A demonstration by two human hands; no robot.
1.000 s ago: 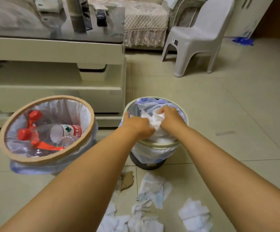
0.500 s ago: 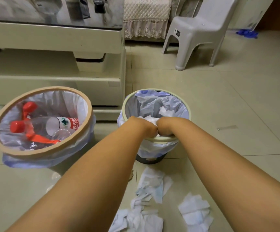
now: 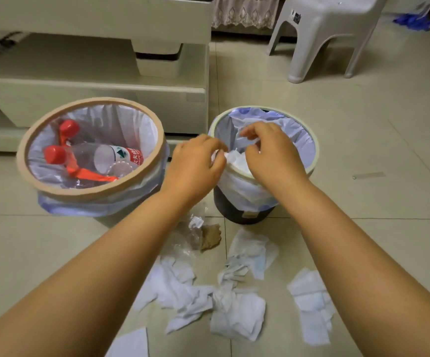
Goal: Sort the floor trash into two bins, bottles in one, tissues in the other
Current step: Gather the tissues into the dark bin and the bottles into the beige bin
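several floor tissues [image 3: 237, 313], left hand [image 3: 194, 167] and right hand [image 3: 273, 155] pinching tissue wad [image 3: 237, 161] over tissue bin [image 3: 314, 148], bottle bin [image 3: 90, 195] beside, stool [image 3: 324, 29] behind

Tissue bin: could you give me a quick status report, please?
Left hand, right hand both pinching tissue wad at tissue bin near rim. Loose tissues on floor. Nothing in the way.

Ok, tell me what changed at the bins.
The left hand and right hand drew back from the middle of the tissue bin to its near rim, still pinching the tissue wad. The bottles in the other bin and the floor tissues stayed put.
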